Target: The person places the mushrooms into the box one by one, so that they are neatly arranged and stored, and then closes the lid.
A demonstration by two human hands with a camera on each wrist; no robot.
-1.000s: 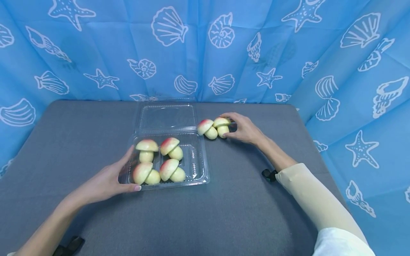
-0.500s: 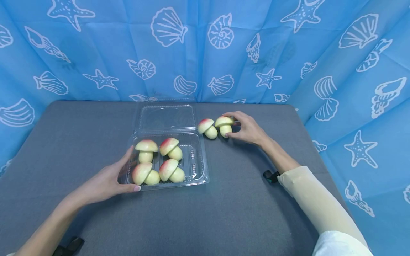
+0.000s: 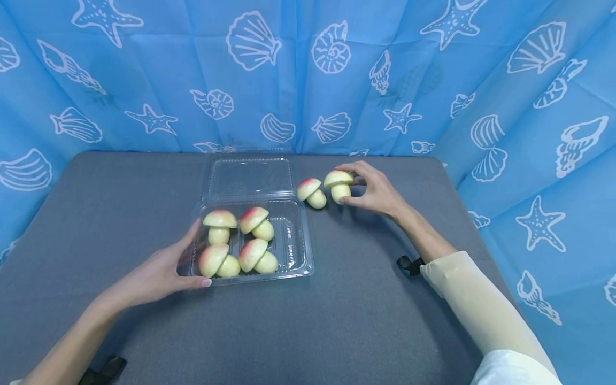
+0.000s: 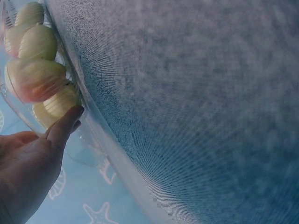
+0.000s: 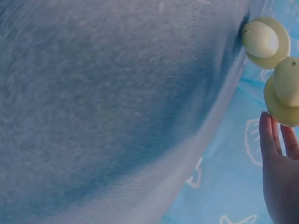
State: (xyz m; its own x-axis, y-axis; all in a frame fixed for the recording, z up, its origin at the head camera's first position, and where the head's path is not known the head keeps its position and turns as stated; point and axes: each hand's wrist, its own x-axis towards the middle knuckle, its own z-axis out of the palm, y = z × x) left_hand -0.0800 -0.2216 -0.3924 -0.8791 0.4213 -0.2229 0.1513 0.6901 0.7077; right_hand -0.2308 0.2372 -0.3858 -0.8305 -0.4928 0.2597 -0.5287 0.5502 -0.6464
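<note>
A clear plastic clamshell container [image 3: 299, 235] lies with its lid [image 3: 250, 176] folded back. Inside, on the left and middle, sit several toy mushrooms [image 3: 262, 256] with cream stems and reddish caps. My left hand [image 3: 161, 272] rests against the container's left side, fingers extended, thumb [image 4: 65, 128] at the front corner. Beyond the container's right side, my right hand [image 3: 372, 190] pinches another toy mushroom [image 3: 339, 184] between thumb and fingers, stem down. Just left of that one, a further toy mushroom [image 3: 312, 193] lies tilted on the table, a small gap between them.
Grey cloth covers the table [image 3: 289, 331]. A blue curtain [image 3: 298, 69] printed with shells and starfish hangs behind it and along the right. The container's right compartment [image 3: 291, 240] holds no mushroom.
My right hand has drawn its toy mushroom slightly right and up, away from the neighbouring one, turning it more upright. My left hand and the container have stayed put.
</note>
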